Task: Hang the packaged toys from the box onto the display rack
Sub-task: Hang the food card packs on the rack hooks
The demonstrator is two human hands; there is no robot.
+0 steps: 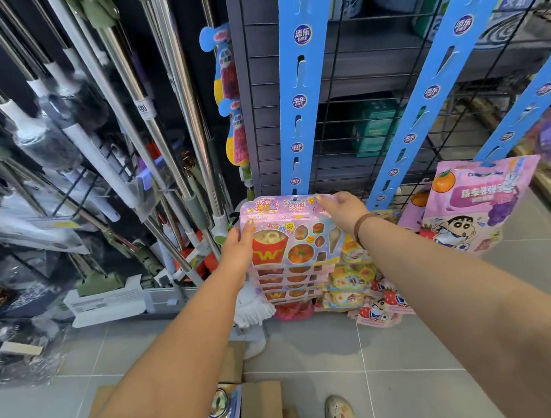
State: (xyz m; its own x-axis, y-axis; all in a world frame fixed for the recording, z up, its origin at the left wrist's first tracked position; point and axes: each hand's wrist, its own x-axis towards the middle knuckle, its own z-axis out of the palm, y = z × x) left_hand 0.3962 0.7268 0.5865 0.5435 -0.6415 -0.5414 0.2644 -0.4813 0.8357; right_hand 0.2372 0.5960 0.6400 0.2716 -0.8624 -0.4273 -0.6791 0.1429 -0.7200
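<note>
Packaged toy point(289, 237), a pink fast-food set, is held up against the lower end of the leftmost blue hanging strip point(296, 108) on the display rack. The left hand point(239, 249) is clamped on the pack's left edge, thumb laid over the front. The right hand point(341, 208) pinches the top right corner. The strip's lowest tabs are covered by the pack's header, so it cannot be told whether the hang hole is caught yet.

Risks, as judged:
- The hole may be missed. The tab is hidden behind the header card, so alignment must be done by feel.
- If both hands are released early, the pack would likely drop onto the tiled floor point(410, 346).
- Identical packs point(287, 288) are hung just below and touch the held one. They could be knocked off by a downward push or by the left wrist.
- The strip looks thin and flexible. Pressed hard, it could be bent back against the wire grid point(342, 111), or a tab could be torn.
- The header could be creased by the corner pinch if the pack is twisted.

The box point(261, 407) sits on the floor near the person's feet, with more packs visible inside, so much of the task is judged unfinished. A cartoon pack point(472, 213) hangs on a strip well to the right, clear of contact.
</note>
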